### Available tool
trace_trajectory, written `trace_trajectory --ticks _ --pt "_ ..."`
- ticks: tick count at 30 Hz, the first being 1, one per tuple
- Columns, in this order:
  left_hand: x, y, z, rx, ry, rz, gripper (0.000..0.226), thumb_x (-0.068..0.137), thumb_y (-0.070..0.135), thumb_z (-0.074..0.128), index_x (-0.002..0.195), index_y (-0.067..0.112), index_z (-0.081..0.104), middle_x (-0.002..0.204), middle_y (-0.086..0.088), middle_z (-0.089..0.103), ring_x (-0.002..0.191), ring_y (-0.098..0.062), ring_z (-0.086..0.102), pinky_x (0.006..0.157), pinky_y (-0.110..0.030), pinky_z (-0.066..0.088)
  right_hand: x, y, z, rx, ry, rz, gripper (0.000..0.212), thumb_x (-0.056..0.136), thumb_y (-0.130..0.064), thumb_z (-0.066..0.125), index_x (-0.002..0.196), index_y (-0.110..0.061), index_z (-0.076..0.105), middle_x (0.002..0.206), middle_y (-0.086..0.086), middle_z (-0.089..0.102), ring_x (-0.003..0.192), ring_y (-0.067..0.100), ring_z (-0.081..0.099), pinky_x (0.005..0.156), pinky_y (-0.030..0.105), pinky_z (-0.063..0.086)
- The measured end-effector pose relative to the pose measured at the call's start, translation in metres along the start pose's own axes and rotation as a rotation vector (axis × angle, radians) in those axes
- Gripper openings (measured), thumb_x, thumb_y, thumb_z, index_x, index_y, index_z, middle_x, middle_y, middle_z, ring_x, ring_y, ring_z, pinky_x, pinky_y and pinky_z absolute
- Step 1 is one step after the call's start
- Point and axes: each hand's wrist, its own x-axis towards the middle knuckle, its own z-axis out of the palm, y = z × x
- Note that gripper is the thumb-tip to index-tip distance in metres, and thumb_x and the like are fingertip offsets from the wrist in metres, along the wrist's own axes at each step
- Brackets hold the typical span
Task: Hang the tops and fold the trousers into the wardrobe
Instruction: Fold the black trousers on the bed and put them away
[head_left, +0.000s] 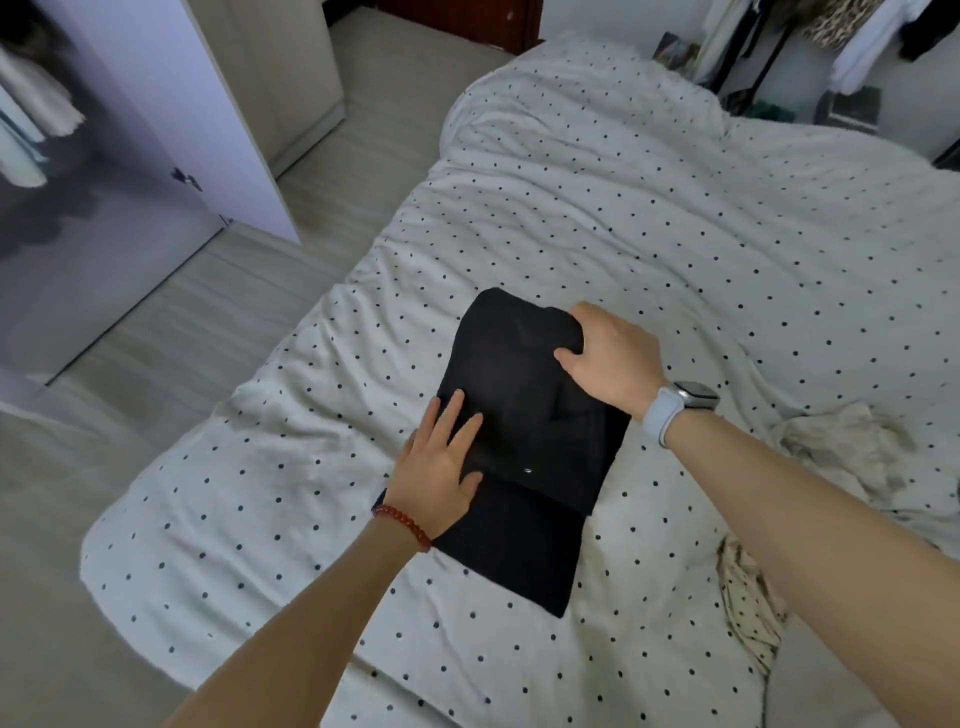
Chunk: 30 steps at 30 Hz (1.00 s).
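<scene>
Trousers (524, 415), black and part-folded, lie mid-bed on the dotted duvet (675, 218). Left hand (439, 467) presses flat on the near-left edge; right hand (608, 353) grips the far fold. Pulling unevenly could skew the fold or drag the layers apart.

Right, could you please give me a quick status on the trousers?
Left hand flat, pressing the black trousers. Right hand has a grip on the folded far end. Trousers part-folded on the bed. Nothing in the way.

one black trousers (524, 415), two hands, one watch (693, 396), one bracelet (402, 526)
</scene>
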Motion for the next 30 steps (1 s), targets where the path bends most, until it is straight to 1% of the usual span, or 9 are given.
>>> trace_trajectory --ticks 3,6,11,15,17,20,23,27,30 --pt "0.004 0.004 -0.025 -0.453 0.129 -0.257 0.040 0.096 0.026 0.048 0.135 0.017 0.044 0.143 0.000 0.035 0.129 -0.017 0.039 0.102 -0.030 0.039 -0.025 -0.013 -0.009 -0.141 0.188 -0.114 0.027 0.088 -0.027 0.060 0.104 -0.006 0.055 0.098 0.008 0.060 0.074 0.032 0.059 0.059 0.030 0.030" --pt "-0.009 0.001 -0.048 -1.126 0.141 -0.630 0.018 0.099 0.032 0.042 0.110 0.023 0.053 0.100 0.005 0.051 0.093 -0.016 0.051 0.083 -0.032 0.044 -0.082 -0.030 0.015 -0.179 0.236 -0.284 0.032 0.063 -0.024 0.080 0.082 -0.012 0.057 0.072 0.004 0.058 0.054 0.025 0.055 0.048 0.029 0.039" --pt "-0.054 -0.024 -0.037 -1.620 0.008 -0.950 0.041 0.087 0.056 0.050 0.106 0.020 0.055 0.104 0.000 0.058 0.104 -0.025 0.054 0.095 -0.051 0.045 -0.170 -0.064 0.087 -0.161 0.054 -0.432 0.035 0.060 -0.031 0.074 0.084 -0.020 0.052 0.072 -0.001 0.052 0.058 0.019 0.049 0.048 0.029 0.041" --pt "-0.073 -0.033 -0.013 -1.508 0.043 -0.955 0.088 0.070 0.042 0.078 0.141 0.019 0.032 0.138 -0.011 0.044 0.120 -0.033 0.050 0.091 -0.050 0.049 -0.183 -0.074 0.107 -0.024 -0.130 -0.478 0.033 0.074 -0.050 0.055 0.095 -0.026 0.063 0.082 -0.008 0.059 0.066 0.011 0.057 0.055 0.024 0.047" --pt "-0.075 -0.035 -0.005 -1.278 0.031 -0.942 0.099 0.066 0.030 0.082 0.145 0.016 0.023 0.145 -0.014 0.034 0.126 -0.033 0.044 0.101 -0.047 0.043 -0.168 -0.060 0.099 0.106 -0.040 -0.416 0.034 0.083 -0.044 0.045 0.097 -0.021 0.066 0.087 -0.006 0.064 0.072 0.013 0.061 0.061 0.024 0.049" --pt "-0.072 -0.036 -0.001 -0.921 -0.002 -0.811 0.087 0.077 0.028 0.075 0.146 0.016 0.023 0.148 -0.013 0.029 0.132 -0.030 0.036 0.105 -0.040 0.036 -0.130 -0.024 0.081 0.199 0.054 -0.080 0.035 0.091 -0.034 0.045 0.111 -0.010 0.062 0.108 0.006 0.063 0.100 0.026 0.059 0.083 0.038 0.051" --pt "-0.055 -0.042 -0.003 -0.707 -0.052 -0.684 0.103 0.066 0.056 0.072 0.148 0.026 0.016 0.151 -0.006 0.025 0.136 -0.028 0.030 0.109 -0.048 0.032 -0.103 0.013 0.084 0.245 -0.294 0.287 0.053 0.091 -0.043 0.051 0.132 -0.009 0.046 0.131 0.008 0.050 0.124 0.027 0.043 0.103 0.039 0.038" --pt "-0.048 -0.045 0.004 -0.605 -0.242 -0.594 0.122 0.048 0.072 0.067 0.147 0.031 0.009 0.145 -0.002 0.036 0.130 -0.026 0.039 0.105 -0.048 0.038 -0.102 0.027 0.096 0.563 -0.485 0.416 0.034 0.078 -0.044 0.068 0.098 -0.018 0.060 0.100 -0.003 0.064 0.100 0.019 0.060 0.088 0.035 0.050" --pt "-0.052 -0.052 0.016 -0.482 -0.249 -0.603 0.112 0.062 0.056 0.074 0.148 0.026 0.009 0.142 -0.005 0.040 0.129 -0.031 0.038 0.104 -0.051 0.037 -0.106 0.027 0.102 0.677 -0.588 0.511 0.040 0.073 -0.042 0.074 0.101 -0.017 0.059 0.101 -0.005 0.063 0.096 0.014 0.059 0.082 0.027 0.047"
